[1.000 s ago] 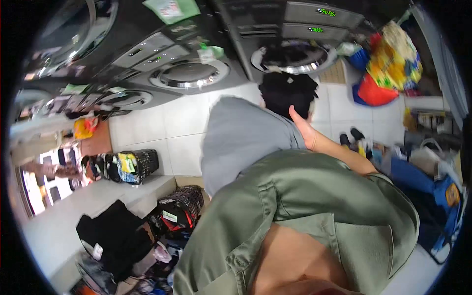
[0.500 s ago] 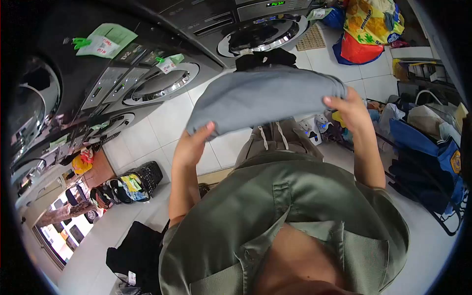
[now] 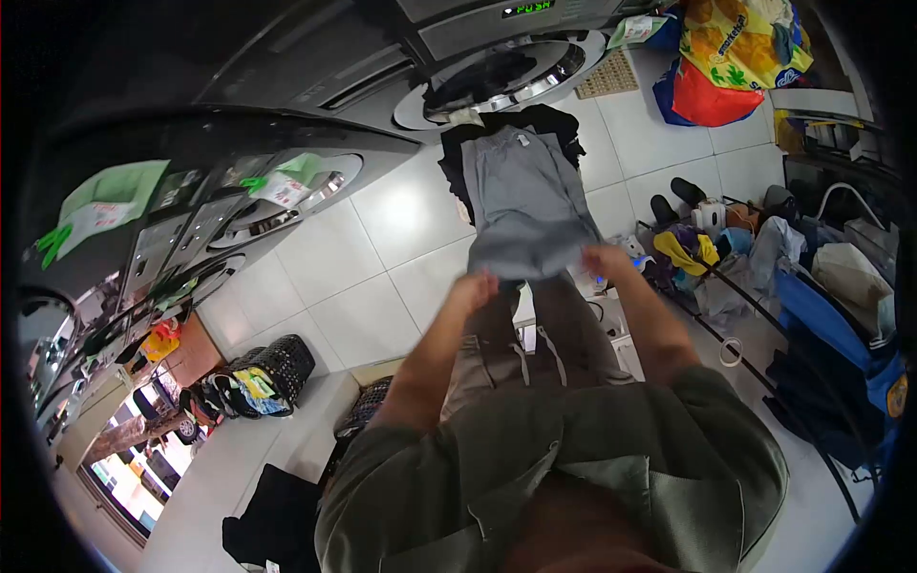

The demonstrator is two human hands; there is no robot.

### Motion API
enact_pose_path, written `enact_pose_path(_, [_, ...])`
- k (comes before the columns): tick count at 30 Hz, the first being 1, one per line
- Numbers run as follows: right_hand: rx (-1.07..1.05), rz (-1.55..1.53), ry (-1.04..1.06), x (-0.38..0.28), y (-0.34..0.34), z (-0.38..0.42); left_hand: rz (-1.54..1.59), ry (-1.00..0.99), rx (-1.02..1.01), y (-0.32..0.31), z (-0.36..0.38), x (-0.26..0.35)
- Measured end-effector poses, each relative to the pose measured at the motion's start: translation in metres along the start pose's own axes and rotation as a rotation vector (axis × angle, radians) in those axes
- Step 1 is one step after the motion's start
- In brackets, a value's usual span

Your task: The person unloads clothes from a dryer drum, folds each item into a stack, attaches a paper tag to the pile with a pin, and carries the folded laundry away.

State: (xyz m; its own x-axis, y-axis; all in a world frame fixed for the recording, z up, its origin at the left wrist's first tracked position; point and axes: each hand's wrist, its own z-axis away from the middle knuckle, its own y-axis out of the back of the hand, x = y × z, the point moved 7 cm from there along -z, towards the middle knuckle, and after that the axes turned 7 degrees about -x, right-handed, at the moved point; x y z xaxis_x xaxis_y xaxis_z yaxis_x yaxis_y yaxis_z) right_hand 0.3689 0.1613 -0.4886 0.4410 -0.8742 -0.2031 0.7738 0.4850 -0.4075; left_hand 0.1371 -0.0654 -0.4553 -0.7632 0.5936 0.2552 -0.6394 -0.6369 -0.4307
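Note:
A pair of grey shorts (image 3: 528, 186) is stretched out in front of me, waistband away from me with a small white tag on it. Its far part lies over black clothes (image 3: 551, 122) piled by the washer door. My left hand (image 3: 473, 289) is closed at the near left corner of the hem. At the near right corner, my right hand (image 3: 608, 261) pinches the hem. The near end is slightly blurred by motion.
Front-loading machines (image 3: 506, 81) line the far and left sides, with green-and-white slips (image 3: 287, 181) clipped on. To the right stand a yellow-and-red bag (image 3: 726, 76) and a black rack (image 3: 755, 377) with bags. A black basket (image 3: 277, 363) sits at left near folded black cloth (image 3: 270, 520).
The grey shorts have come down from a raised, bunched sheet to lie spread over the black clothes. Both hands have moved lower and closer together, still on the fabric.

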Motion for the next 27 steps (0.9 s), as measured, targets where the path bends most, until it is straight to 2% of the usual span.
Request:
enact_pose_path(1, [0.040, 0.028, 0.201, -0.034, 0.000, -0.034, 0.019, -0.142, -0.033, 0.010, -0.035, 0.031])
enact_pose_path(2, [0.125, -0.141, 0.231, -0.085, -0.039, -0.022, 0.042, -0.281, -0.071, 0.019, -0.067, 0.061])
enact_pose_path(3, [0.060, -0.282, 0.280, -0.117, -0.043, -0.047, 0.188, -0.324, -0.056, 0.022, -0.086, 0.096])
enact_pose_path(4, [0.168, -0.305, 0.371, -0.153, -0.061, -0.038, 0.265, -0.404, 0.108, -0.014, -0.040, 0.150])
enact_pose_path(5, [0.275, -0.330, 0.462, -0.185, -0.083, -0.012, 0.304, -0.397, 0.116, -0.003, -0.050, 0.163])
enact_pose_path(6, [0.269, -0.341, 0.469, -0.189, -0.088, 0.000, 0.205, -0.376, 0.232, -0.026, -0.017, 0.187])
enact_pose_path(8, [0.346, 0.134, 0.496, -0.234, -0.108, 0.039, -0.350, -0.290, 0.370, -0.024, -0.002, 0.198])
enact_pose_path(9, [0.329, 0.187, 0.547, -0.248, -0.123, 0.077, -0.571, -0.399, 0.461, -0.021, 0.005, 0.199])
enact_pose_path(10, [0.278, 0.208, 0.495, -0.257, -0.124, 0.097, -0.786, -0.623, 0.511, -0.011, 0.002, 0.200])
enact_pose_path(11, [0.256, 0.104, 0.548, -0.269, -0.120, 0.113, -0.803, -0.565, 0.530, -0.021, 0.022, 0.201])
enact_pose_path(12, [0.323, 0.055, 0.582, -0.286, -0.115, 0.139, -0.924, -0.509, 0.585, -0.018, 0.028, 0.199])
enact_pose_path(13, [0.343, 0.029, 0.697, -0.315, -0.109, 0.165, -1.042, -0.443, 0.614, -0.032, 0.044, 0.204])
enact_pose_path(14, [0.362, 0.003, 0.798, -0.337, -0.101, 0.188, -1.042, -0.477, 0.597, -0.046, 0.053, 0.215])
enact_pose_path(16, [0.343, 0.024, 1.227, -0.407, -0.078, 0.236, -1.081, -0.602, 0.513, -0.112, 0.078, 0.266])
enact_pose_path(18, [0.326, -0.126, 1.439, -0.454, -0.090, 0.308, -1.057, -1.070, 0.385, -0.219, 0.121, 0.335])
enact_pose_path(19, [0.356, -0.181, 1.462, -0.474, -0.095, 0.334, -0.998, -1.305, 0.271, -0.258, 0.121, 0.366])
enact_pose_path(20, [0.386, -0.236, 1.484, -0.493, -0.098, 0.351, -1.190, -1.460, 0.347, -0.326, 0.167, 0.390])
enact_pose_path(21, [0.342, -0.249, 1.548, -0.515, -0.100, 0.361, -1.343, -1.670, 0.343, -0.381, 0.194, 0.406])
enact_pose_path(22, [0.299, -0.262, 1.610, -0.532, -0.101, 0.367, -1.516, -1.799, 0.306, -0.432, 0.217, 0.418])
enact_pose_path(24, [0.401, -0.119, 1.796, -0.551, -0.117, 0.385, -1.854, -2.021, 0.414, -0.510, 0.248, 0.428])
enact_pose_path(25, [0.559, 0.024, 1.845, -0.554, -0.128, 0.392, -2.012, -2.014, 0.558, -0.534, 0.248, 0.438])
enact_pose_path(26, [0.578, 0.149, 1.849, -0.561, -0.135, 0.384, -2.164, -1.991, 0.711, -0.552, 0.242, 0.447])
enact_pose_path(27, [0.754, 0.308, 1.823, -0.555, -0.148, 0.385, -2.201, -1.943, 0.887, -0.560, 0.232, 0.466])
